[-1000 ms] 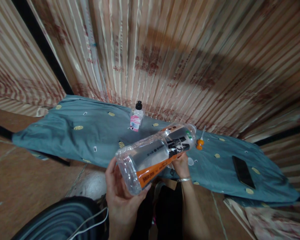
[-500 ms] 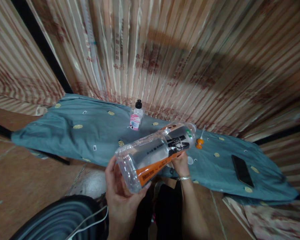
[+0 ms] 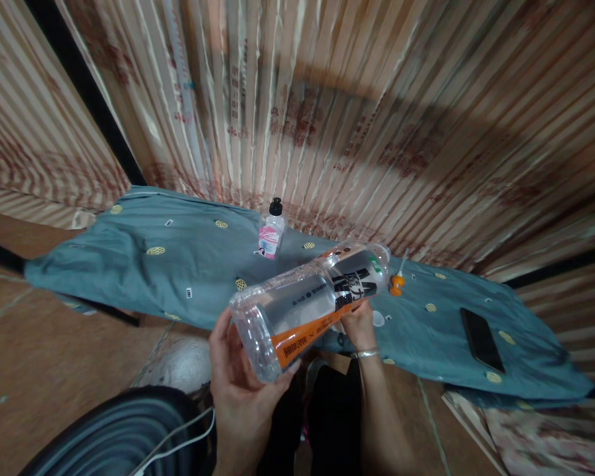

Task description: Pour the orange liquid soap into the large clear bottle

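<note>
A large clear plastic bottle [image 3: 297, 301] with an orange and black label is held tilted over the cloth-covered surface, its base toward me on the left and its neck end up to the right. My left hand [image 3: 242, 393] is wrapped round the base. Under the upper part, my right hand [image 3: 359, 327] grips the bottle; its fingers are partly hidden behind it. Just past the neck end lies an orange nozzle piece [image 3: 396, 284] with a thin pale tube. A small clear bottle [image 3: 270, 239] with a pink label and black cap stands behind, to the left.
The grey-green cloth [image 3: 193, 264] has a yellow pattern. On its right lies a black phone [image 3: 480, 339], and a small pale disc [image 3: 378, 318] is near my right wrist. A striped curtain [image 3: 327, 119] hangs behind. A ribbed black object [image 3: 129, 436] with a white cable is at lower left.
</note>
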A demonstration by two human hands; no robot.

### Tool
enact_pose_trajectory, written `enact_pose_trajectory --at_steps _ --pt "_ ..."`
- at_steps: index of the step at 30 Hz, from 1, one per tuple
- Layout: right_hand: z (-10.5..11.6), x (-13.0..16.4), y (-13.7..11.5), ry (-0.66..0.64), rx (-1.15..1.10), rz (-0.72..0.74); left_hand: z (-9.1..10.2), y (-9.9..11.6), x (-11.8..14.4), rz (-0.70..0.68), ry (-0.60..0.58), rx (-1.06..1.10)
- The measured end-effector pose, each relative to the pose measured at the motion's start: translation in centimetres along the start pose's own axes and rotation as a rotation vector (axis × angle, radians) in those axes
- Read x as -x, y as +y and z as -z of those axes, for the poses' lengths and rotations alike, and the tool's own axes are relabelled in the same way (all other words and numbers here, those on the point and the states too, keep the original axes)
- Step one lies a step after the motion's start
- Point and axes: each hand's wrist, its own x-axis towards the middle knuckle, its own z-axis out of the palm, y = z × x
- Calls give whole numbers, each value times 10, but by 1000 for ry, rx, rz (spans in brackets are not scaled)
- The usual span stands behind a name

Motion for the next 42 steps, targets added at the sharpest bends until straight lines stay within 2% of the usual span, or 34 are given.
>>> enact_pose_trajectory --at_steps 7,14,19,24,30,34,42 --pt "2 1 -2 -2 16 8 1 -1 0 -23 -1 -36" --pt "1 -1 -1 2 35 13 0 -1 2 13 25 -21" --pt "0 0 -1 2 33 34 5 -3 0 -5 -32 -43" --pt "0 1 -1 15 38 28 -1 2 1 56 51 -38" --pt "1 0 0 4 49 21 -5 5 2 47 73 -35" --pt "1 1 0 10 47 36 -1 0 1 5 30 -37" --pt "1 1 1 9 52 30 2 -5 1 -1 27 -41"
